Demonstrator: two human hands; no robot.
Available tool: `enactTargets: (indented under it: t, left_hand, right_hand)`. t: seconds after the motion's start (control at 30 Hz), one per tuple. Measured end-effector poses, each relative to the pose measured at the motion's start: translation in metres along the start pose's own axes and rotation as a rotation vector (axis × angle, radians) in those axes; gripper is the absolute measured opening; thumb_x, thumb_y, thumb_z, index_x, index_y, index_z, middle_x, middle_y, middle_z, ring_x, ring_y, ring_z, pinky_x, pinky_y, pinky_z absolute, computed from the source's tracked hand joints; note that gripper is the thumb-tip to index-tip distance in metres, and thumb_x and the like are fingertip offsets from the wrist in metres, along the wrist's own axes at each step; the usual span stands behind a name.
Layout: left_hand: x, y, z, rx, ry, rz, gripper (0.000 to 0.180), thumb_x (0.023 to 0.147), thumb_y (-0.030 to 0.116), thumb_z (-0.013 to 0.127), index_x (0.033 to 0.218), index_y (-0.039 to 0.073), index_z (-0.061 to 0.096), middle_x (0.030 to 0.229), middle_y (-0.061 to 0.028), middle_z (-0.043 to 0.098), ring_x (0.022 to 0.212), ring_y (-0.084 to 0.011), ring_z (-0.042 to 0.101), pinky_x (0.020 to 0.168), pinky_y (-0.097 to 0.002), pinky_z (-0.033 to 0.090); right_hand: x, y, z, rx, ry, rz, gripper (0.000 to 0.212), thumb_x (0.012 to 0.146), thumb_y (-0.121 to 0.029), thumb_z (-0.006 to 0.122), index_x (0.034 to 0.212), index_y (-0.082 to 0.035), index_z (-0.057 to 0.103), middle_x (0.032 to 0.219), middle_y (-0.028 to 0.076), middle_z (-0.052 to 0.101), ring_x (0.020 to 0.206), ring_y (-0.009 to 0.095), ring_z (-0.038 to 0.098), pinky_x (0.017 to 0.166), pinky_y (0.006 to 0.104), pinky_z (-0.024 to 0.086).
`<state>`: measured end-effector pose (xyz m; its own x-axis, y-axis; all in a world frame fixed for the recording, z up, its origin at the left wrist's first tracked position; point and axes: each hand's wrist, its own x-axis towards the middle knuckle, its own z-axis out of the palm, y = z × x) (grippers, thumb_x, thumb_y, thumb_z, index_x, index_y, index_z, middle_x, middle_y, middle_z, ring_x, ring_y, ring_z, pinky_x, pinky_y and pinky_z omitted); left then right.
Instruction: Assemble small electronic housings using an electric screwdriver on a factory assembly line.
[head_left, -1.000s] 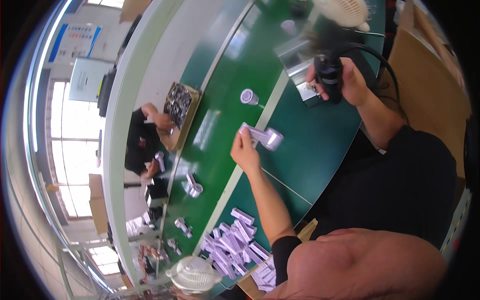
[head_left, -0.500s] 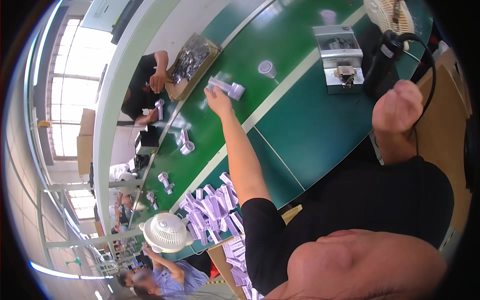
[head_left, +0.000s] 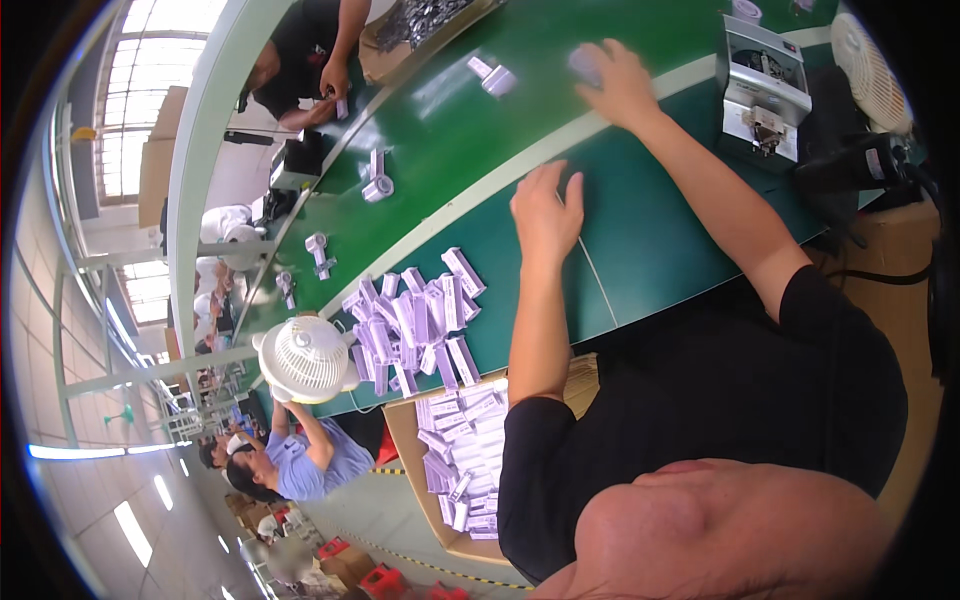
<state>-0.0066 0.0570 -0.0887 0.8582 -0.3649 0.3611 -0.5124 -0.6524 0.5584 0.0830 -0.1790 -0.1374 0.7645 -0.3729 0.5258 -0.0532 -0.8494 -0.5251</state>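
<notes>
My right hand stretches over the green belt, fingers apart, at a round lavender part. Both are blurred, and whether they touch is unclear. Lower and to the left, my left hand is open with nothing in it, thumb apart from the fingers, over the near edge of the belt. Beyond it on the belt lies a lavender part with a handle and round head. A heap of lavender rectangular pieces sits on the table to the left of my left forearm.
A cardboard box of lavender pieces stands below the table edge. A white fan is at the left. A grey metal machine stands at the right. Across the belt a co-worker's hand works beside a carton.
My left hand has drawn back from the handled part, which stays on the belt. My right hand has swung from the far right out over the belt to the round part. The view has shifted.
</notes>
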Motion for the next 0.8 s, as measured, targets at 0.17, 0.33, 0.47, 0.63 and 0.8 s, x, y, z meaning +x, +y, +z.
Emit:
enactTargets:
  t: [0.17, 0.33, 0.47, 0.63, 0.8]
  left_hand:
    - [-0.059, -0.055, -0.059, 0.490, 0.084, -0.186, 0.042, 0.087, 0.026, 0.076, 0.125, 0.008, 0.068, 0.128, -0.0153, 0.067, 0.123, -0.0356, 0.059, 0.108, -0.0597, 0.037]
    - [-0.096, -0.097, -0.088, 0.818, 0.002, -0.444, 0.059, 0.088, 0.033, 0.075, 0.140, 0.011, 0.058, 0.139, -0.0151, 0.062, 0.140, -0.0404, 0.047, 0.119, -0.0742, 0.012]
    - [-0.102, -0.102, -0.086, 0.865, -0.128, -0.468, 0.052, 0.091, 0.026, 0.070, 0.140, 0.011, 0.059, 0.127, -0.0111, 0.070, 0.138, -0.0394, 0.050, 0.119, -0.0737, 0.012]
    - [-0.086, -0.081, -0.059, 0.561, -0.057, -0.223, 0.041, 0.091, 0.006, 0.062, 0.132, 0.007, 0.065, 0.124, -0.0133, 0.070, 0.123, -0.0353, 0.061, 0.113, -0.0572, 0.037]
    - [-0.079, -0.052, -0.034, 0.225, -0.087, 0.011, 0.034, 0.093, 0.002, 0.062, 0.127, 0.003, 0.068, 0.127, -0.0186, 0.068, 0.118, -0.0382, 0.064, 0.101, -0.0459, 0.050]
  right_hand:
    - [0.018, 0.018, 0.041, -0.019, 0.010, -0.016, 0.067, 0.090, -0.050, 0.074, 0.149, -0.028, 0.053, 0.147, 0.019, 0.051, 0.130, 0.040, 0.052, 0.106, 0.0526, 0.046]
    - [0.018, 0.020, 0.046, 0.117, -0.105, -0.081, 0.056, 0.088, -0.036, 0.076, 0.140, -0.024, 0.061, 0.130, 0.013, 0.061, 0.118, 0.037, 0.061, 0.099, 0.0464, 0.052]
    - [-0.011, -0.008, 0.010, 0.391, -0.175, -0.038, 0.049, 0.080, -0.019, 0.071, 0.129, -0.018, 0.063, 0.122, 0.014, 0.061, 0.113, 0.035, 0.062, 0.097, 0.0423, 0.053]
    - [-0.055, -0.023, -0.061, 0.566, -0.545, -0.225, 0.045, 0.076, -0.015, 0.073, 0.118, -0.008, 0.060, 0.116, 0.015, 0.061, 0.105, 0.032, 0.063, 0.091, 0.0409, 0.052]
    - [-0.100, -0.011, -0.117, 0.699, -0.751, -0.141, 0.044, 0.073, -0.005, 0.071, 0.114, -0.005, 0.057, 0.113, 0.013, 0.059, 0.104, 0.029, 0.060, 0.089, 0.0370, 0.050]
